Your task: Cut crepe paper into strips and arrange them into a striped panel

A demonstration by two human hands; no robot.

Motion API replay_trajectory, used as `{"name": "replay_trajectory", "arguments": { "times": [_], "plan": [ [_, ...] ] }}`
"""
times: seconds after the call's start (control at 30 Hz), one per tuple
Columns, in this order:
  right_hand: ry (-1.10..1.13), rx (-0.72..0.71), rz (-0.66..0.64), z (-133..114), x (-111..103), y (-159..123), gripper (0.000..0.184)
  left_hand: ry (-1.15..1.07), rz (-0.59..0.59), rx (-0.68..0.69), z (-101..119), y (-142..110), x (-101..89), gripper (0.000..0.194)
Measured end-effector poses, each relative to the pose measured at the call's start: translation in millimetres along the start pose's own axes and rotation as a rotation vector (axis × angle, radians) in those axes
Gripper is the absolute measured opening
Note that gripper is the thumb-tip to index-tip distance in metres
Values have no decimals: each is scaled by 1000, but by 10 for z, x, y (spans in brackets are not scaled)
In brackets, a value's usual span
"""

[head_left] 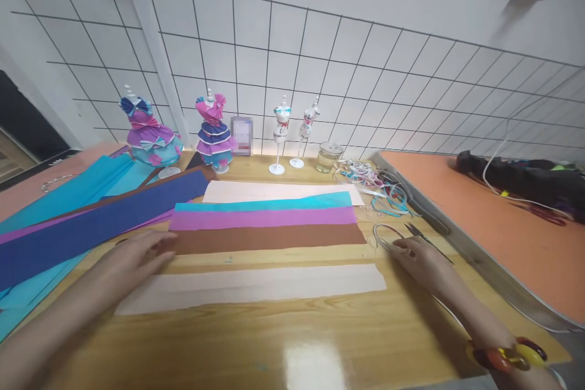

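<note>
My left hand (148, 251) is at the left end of a brown crepe paper strip (274, 239), thumb and fingers apart. Above that strip lie a purple strip (274, 217) and a blue strip (274, 202), overlapping. A pale strip (265, 286) lies nearer to me, its left part under my left wrist. On the right, my right hand (423, 261) has its fingers closed on a looped white cord (379, 233); the grip is partly hidden. Beside it lies a dark pointed tool (429, 240), like small scissors.
Long blue strips (86, 186) and a navy strip (105, 219) cover the left side. Behind stand two dressed mini mannequins (153, 128) (214, 134), two small white ones (281, 128) (308, 125), a glass jar (328, 157) and tangled ribbons (379, 183). An orange surface (457, 213) lies right.
</note>
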State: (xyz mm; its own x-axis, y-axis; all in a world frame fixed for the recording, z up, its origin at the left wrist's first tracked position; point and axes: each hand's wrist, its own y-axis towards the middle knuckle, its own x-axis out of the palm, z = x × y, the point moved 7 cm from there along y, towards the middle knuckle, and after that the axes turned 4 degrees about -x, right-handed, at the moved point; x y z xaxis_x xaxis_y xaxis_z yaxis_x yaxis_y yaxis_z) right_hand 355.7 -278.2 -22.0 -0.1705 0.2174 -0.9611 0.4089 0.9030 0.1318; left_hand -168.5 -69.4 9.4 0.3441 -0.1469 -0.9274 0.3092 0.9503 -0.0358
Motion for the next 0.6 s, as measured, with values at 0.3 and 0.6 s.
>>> {"name": "replay_trajectory", "arguments": {
  "times": [0.3, 0.6],
  "plan": [
    [-76, 173, -164, 27, 152, 408, 50, -172, -149, 351, 1141, -100, 423, 33],
    [-98, 291, -309, 43, 300, 550, 28, -264, -294, 498, 1736, -325, 652, 26]
  ]
}}
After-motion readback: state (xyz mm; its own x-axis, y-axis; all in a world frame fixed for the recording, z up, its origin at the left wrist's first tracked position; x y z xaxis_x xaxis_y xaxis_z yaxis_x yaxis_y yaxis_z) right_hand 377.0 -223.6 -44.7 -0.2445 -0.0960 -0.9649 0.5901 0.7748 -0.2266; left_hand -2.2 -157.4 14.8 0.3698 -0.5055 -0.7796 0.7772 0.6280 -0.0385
